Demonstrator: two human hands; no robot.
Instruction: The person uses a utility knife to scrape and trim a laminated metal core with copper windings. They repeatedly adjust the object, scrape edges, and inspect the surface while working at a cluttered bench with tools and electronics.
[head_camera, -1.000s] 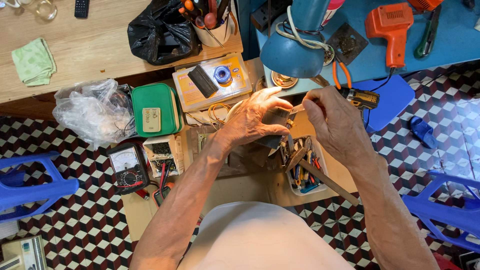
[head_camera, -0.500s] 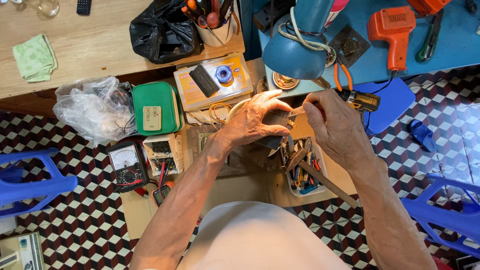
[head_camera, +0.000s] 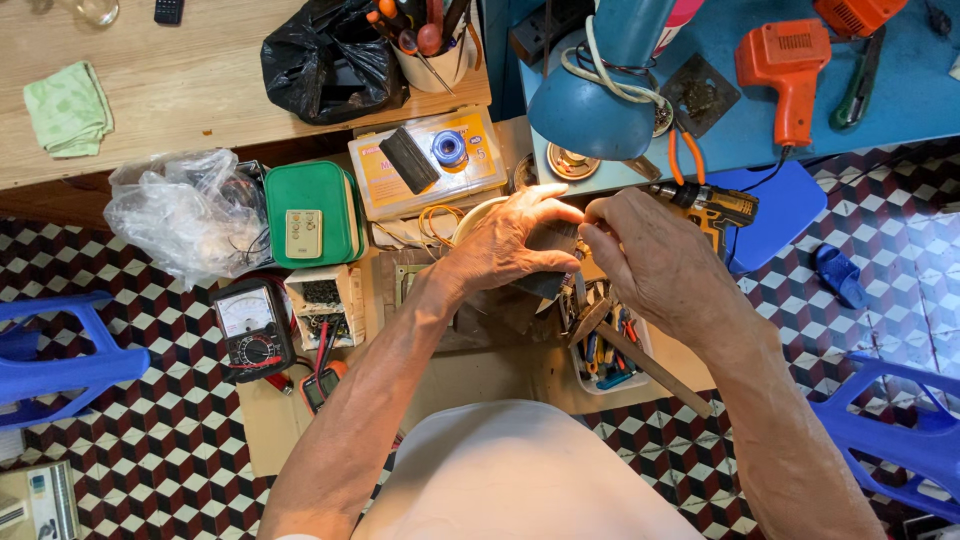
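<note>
A: What are the two hands doing?

B: They meet in the middle of the view. The left hand (head_camera: 505, 245) curls around a dark, flat object (head_camera: 548, 283), fingers wrapped over its top. The right hand (head_camera: 650, 255) is pressed close against it, its fingertips pinched on something small at the object's edge; what that small piece is, I cannot tell.

A: And where does that dark object sit?

B: Held up in the air between both hands, above a white tray of small tools (head_camera: 610, 350) and a sheet of brown cardboard (head_camera: 480, 375) on the chequered floor.

A: Any boxes or packages about?

B: Yes. Left of the hands lies a green rectangular case (head_camera: 312, 215) with a pale cream label on its lid. Above the hands is a flat yellow-orange box (head_camera: 430, 165) with a black block and a blue roll on it. Further left is a crumpled clear plastic bag (head_camera: 185, 210), and a black plastic bag (head_camera: 330, 60) sits on the wooden table (head_camera: 180, 110).

A: Anything else near?

B: An analogue meter (head_camera: 250, 325) with a white dial below the green case, a blue desk lamp (head_camera: 600, 100) above the hands, and an orange soldering gun (head_camera: 785, 65) on the blue surface to the right
</note>
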